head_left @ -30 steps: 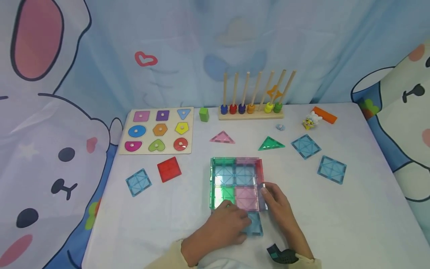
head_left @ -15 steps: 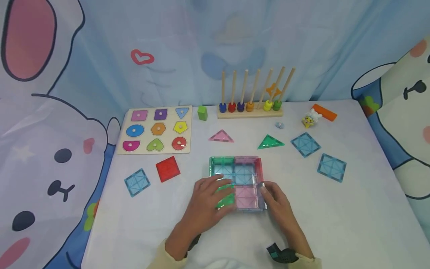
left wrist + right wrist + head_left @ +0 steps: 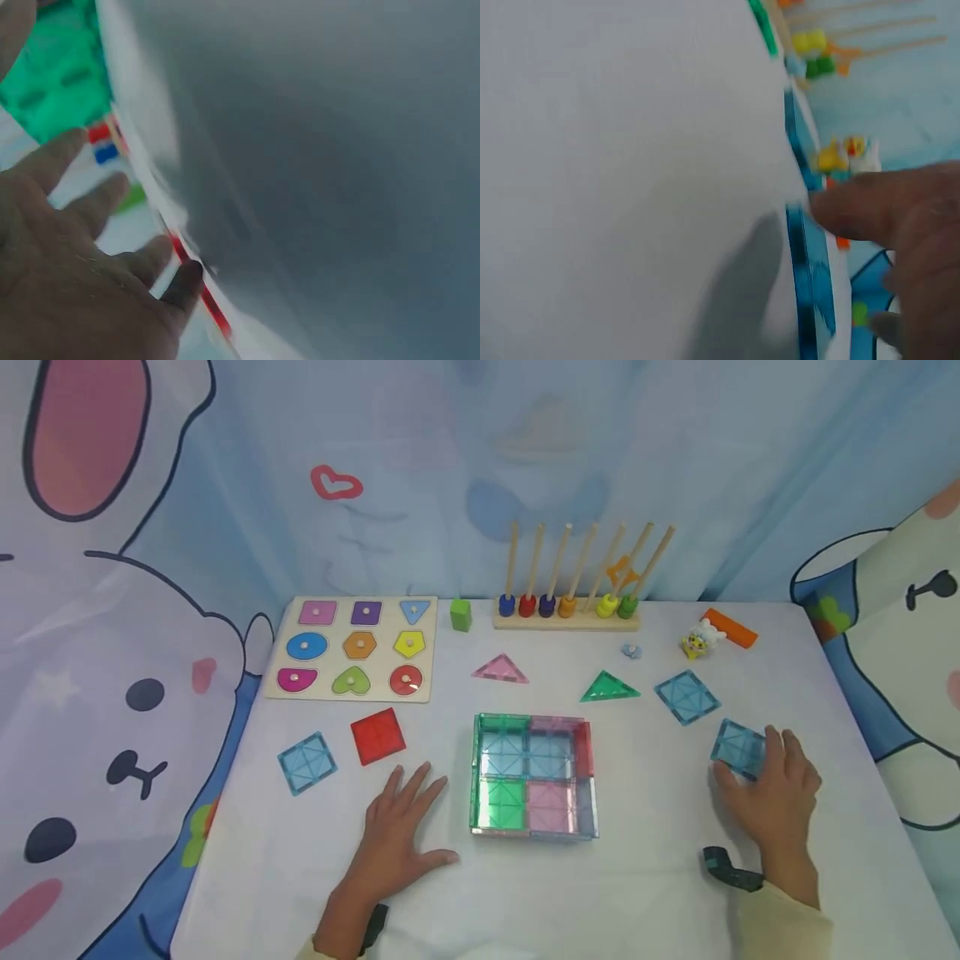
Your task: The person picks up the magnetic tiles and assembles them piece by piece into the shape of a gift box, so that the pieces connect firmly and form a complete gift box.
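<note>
My left hand [image 3: 393,843] lies left of the tile box with its fingers spread, holding nothing. In the left wrist view its fingers [image 3: 97,202] stretch out near a red edge. Over at the right, my right hand [image 3: 776,793] is at a translucent blue square magnetic tile [image 3: 737,745], thumb at its near edge and fingers over its right side, covering part of it. The right wrist view shows that blue tile [image 3: 802,277] flat on the table beside a fingertip. Between the hands stands an open-topped box of magnetic tiles [image 3: 536,833], with green, pink, red and clear sides.
Another blue tile [image 3: 686,697] lies behind the right hand; a third blue tile [image 3: 307,764] and a red tile [image 3: 377,737] lie left. Pink [image 3: 501,668] and green triangles [image 3: 609,687] lie behind the box. A shape puzzle [image 3: 341,693] and peg bead rack [image 3: 566,622] stand at the back.
The near blue tile was first folded up against the box's front by the left hand. That hand then drew back left, while the right hand left the box's side and moved right to a loose blue tile.
</note>
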A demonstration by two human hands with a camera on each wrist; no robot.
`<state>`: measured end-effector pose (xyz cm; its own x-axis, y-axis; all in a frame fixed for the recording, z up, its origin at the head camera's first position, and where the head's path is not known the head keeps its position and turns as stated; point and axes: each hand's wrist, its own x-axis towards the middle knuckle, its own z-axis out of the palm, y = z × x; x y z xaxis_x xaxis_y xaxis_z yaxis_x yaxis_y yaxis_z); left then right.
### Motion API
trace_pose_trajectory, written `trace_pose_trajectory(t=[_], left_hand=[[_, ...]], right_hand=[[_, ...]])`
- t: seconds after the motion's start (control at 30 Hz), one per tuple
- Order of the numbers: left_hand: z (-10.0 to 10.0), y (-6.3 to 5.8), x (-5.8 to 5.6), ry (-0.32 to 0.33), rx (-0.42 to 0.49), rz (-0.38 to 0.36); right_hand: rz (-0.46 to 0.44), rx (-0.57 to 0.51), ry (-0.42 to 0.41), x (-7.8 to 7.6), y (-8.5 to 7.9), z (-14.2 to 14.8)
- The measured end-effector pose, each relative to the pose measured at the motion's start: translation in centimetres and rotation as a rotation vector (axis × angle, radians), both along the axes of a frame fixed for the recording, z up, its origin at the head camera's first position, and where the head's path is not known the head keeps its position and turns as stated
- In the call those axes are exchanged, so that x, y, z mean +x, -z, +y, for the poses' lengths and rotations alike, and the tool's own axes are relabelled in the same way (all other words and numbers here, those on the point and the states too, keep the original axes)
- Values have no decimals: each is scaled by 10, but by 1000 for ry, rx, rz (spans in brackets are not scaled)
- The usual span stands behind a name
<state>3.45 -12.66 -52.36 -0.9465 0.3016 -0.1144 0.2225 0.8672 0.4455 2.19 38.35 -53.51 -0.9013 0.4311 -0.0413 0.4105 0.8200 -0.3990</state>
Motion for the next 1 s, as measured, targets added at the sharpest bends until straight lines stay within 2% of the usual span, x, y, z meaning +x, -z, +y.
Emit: trace_pose_trajectory(t=[0.07,0.13,0.2,0.3,0.43,0.5,0.53,0.6,0.67,0.77,0.83,0.9,1.0], left_hand=[[10,2,-2,38,24,-16],[19,2,-6,82,22,-16],[27,1,-9,121,0,-2],[32,-1,-12,145,-55,29],[32,-5,-13,143,-98,62],[31,-7,-15,141,-111,73],[31,-7,-16,141,-113,79],[31,-9,-17,135,-108,84],[31,-9,-17,122,-96,80],[32,-6,-15,108,-69,58],[34,-3,-13,107,-53,47],[35,1,-9,109,-38,37],[36,3,-11,110,-19,49]], right_hand=[[-76,26,-82,6,7,15],[-116,42,-134,13,12,20],[-119,63,-136,17,13,18],[-106,97,-76,16,11,11],[-100,120,6,14,-2,-4],[-25,91,11,11,-19,-18],[42,62,-16,8,-29,-28],[187,-2,-135,-1,-53,-52],[290,-62,-325,-14,-73,-77],[338,-119,-625,-35,-88,-112],[326,-133,-764,-45,-89,-131],[306,-135,-845,-51,-84,-145],[287,-120,-897,-61,-79,-157]])
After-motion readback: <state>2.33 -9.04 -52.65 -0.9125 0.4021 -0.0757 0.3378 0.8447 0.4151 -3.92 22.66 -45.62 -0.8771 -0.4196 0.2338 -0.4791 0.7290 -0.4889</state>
